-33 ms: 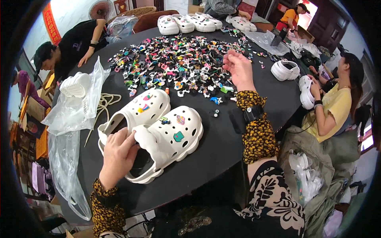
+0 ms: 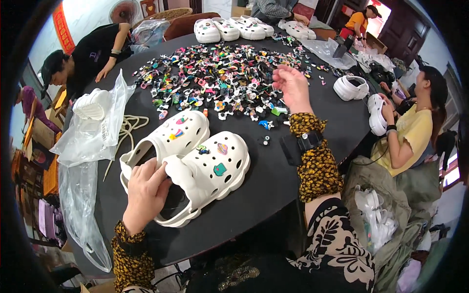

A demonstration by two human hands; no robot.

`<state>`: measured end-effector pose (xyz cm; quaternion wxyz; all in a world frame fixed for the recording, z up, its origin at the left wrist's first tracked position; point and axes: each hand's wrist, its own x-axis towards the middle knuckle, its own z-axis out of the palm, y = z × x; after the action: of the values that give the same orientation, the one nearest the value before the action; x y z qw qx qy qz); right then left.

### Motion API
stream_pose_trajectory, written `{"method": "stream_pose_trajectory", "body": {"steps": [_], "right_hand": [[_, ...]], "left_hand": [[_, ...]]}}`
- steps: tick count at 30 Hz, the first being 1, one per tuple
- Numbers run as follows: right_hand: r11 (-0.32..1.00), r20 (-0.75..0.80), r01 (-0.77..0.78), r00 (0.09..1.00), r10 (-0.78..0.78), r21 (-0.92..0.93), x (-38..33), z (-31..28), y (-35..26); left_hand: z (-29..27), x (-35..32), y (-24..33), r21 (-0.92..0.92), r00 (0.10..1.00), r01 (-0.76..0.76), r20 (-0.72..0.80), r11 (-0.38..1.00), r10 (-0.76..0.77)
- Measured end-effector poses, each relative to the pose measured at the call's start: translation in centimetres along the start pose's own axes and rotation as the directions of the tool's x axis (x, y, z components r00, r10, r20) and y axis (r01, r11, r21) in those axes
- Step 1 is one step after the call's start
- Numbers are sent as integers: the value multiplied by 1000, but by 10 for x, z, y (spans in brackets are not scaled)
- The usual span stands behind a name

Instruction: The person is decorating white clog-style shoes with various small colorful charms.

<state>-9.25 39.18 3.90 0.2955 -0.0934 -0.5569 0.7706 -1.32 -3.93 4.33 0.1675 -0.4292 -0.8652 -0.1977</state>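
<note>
Two white clogs lie side by side on the black table. My left hand [image 2: 145, 188] is closed on the rim of the nearer clog [image 2: 233, 163], thumb against its edge. This clog carries a purple planet charm, a teal charm and a small dark green one. On the other clog [image 2: 193, 127] are a strawberry-like charm and a rainbow-coloured charm. My right hand [image 2: 294, 90] hovers at the right side of a heap of colourful shoe charms [image 2: 215, 80], its fingers curled together. Whatever lies between those fingertips is too small or hidden to make out.
A clear plastic bag [image 2: 80, 141] with a white shoe [image 2: 93, 105] and a beige cord [image 2: 128, 128] lie at the left. Several white clogs [image 2: 249, 28] line the far edge. At the right, a person in yellow [image 2: 403, 136] holds a white clog [image 2: 377, 115].
My right hand has shifted very slightly left, and the black strap at its wrist sticks out more. My left hand and the clogs look the same.
</note>
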Motion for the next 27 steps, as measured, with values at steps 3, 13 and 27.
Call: {"method": "stream_pose_trajectory", "body": {"steps": [3, 13, 27], "right_hand": [[987, 45, -5, 999, 12, -163, 6, 6, 24], [453, 246, 360, 925, -290, -816, 53, -1, 92], [872, 147, -47, 980, 135, -487, 34, 18, 45]], "left_hand": [[2, -1, -2, 24, 999, 13, -37, 1000, -12], [-1, 0, -1, 52, 999, -8, -36, 999, 10], [0, -1, -5, 55, 999, -11, -39, 998, 14]]}}
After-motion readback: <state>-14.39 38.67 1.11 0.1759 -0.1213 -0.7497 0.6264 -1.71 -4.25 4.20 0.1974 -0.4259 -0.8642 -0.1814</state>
